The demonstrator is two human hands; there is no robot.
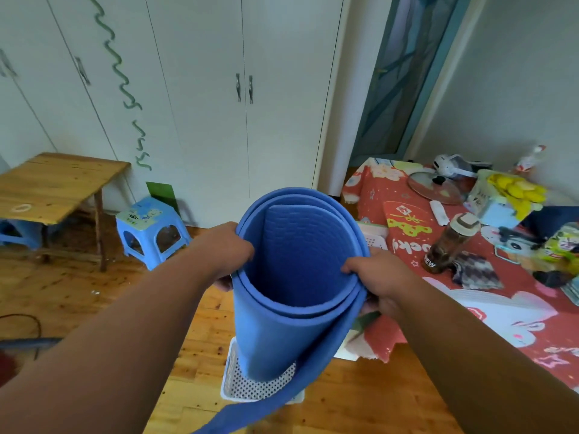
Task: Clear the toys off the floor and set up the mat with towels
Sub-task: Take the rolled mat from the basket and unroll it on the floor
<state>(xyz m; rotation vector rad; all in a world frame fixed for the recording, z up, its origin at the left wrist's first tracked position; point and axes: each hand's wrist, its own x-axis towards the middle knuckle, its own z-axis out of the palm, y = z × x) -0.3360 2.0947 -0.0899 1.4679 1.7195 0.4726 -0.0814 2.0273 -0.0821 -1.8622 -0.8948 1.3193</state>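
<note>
The left hand (224, 252) fingers are curling over the rim of the rolled blue mat (297, 277), pinching its wall; the right hand (380, 277) fingers are clamping the opposite edge. The mat is standing upright in a white basket (232, 383) on the wooden floor (94, 296), beside the red-clothed table (470, 308).

Lower end of rolled blue mat (282, 333) blocking most of white perforated basket (250, 389). Loose mat flap cut off at bottom edge. Left hand (224, 252) fingers tucked behind the roll, out of sight. Right hand (380, 277) fingers partly hidden past the rim. Counter (501, 324) cropped at right edge; items there blurred. Bottle (448, 245) label unreadable.
</note>
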